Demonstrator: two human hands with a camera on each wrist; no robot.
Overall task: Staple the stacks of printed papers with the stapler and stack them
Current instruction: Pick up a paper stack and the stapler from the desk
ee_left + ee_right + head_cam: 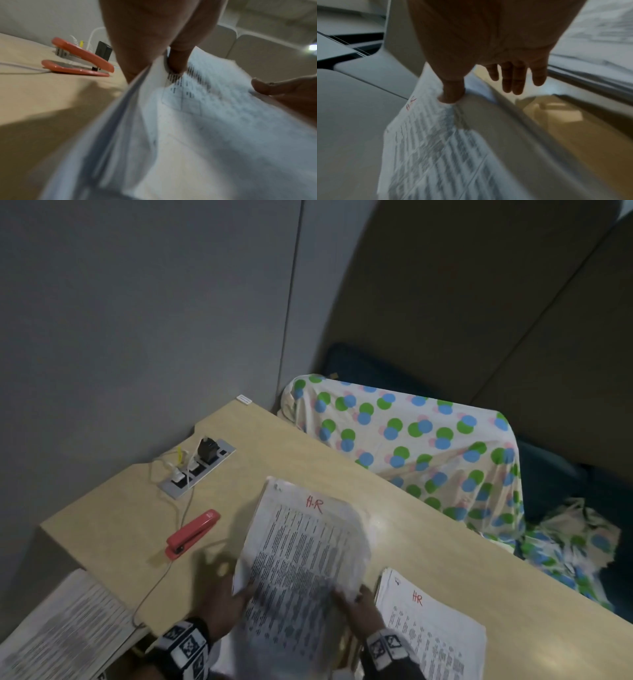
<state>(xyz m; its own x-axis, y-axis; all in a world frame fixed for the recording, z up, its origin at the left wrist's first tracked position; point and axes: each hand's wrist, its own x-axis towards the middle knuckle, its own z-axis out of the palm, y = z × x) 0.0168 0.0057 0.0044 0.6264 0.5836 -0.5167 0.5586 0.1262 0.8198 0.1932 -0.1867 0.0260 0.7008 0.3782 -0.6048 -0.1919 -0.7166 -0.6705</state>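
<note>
I hold a stack of printed papers point(301, 559), marked "H.R" in red at its top, lifted and tilted over the middle of the wooden table point(308, 446). My left hand point(224, 594) grips its lower left edge; in the left wrist view the thumb point(176, 63) presses on the printed sheet point(197, 115). My right hand point(359, 601) pinches the lower right edge, thumb point(452, 93) on the printed side point(428, 142), fingers point(513, 81) stretched out behind. A red stapler point(191, 534) point(77, 60) lies shut on the table, left of the held stack and untouched.
Another stack marked "HR" point(431, 631) lies at the right front. A further pile of printed sheets point(61, 631) sits at the front left. A power strip point(198, 467) with plugs and a cable stands behind the stapler. A chair under dotted cloth point(411, 446) is beyond the far edge.
</note>
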